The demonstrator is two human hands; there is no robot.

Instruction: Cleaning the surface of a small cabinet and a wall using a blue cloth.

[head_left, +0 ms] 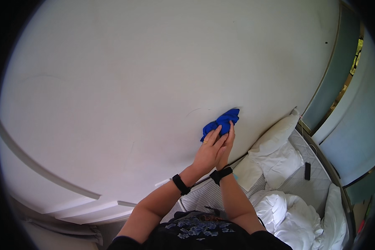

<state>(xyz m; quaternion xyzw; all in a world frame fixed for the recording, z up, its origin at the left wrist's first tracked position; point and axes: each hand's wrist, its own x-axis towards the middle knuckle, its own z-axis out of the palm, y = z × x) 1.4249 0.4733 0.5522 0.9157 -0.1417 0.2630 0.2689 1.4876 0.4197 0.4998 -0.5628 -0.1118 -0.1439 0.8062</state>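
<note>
A crumpled blue cloth (226,120) lies against the white wall (118,81) in front of me. Both hands press on it, one overlapping the other. My left hand (207,153) has a gold-coloured ring on one finger, and its fingertips rest on the cloth's lower part. Partly behind it, my right hand (228,147) reaches up along the cloth's right side with fingers extended; its palm is hidden. Each wrist wears a black band. Just left of the cloth, a thin dark curved mark (193,111) shows on the wall.
At lower right, a bed with a striped mattress (312,156) holds white pillows (276,134), a bunched white duvet (293,215) and a dark remote-like object (307,171). A frosted panel (326,68) borders the wall on the right. Wall ledges (50,170) project at lower left.
</note>
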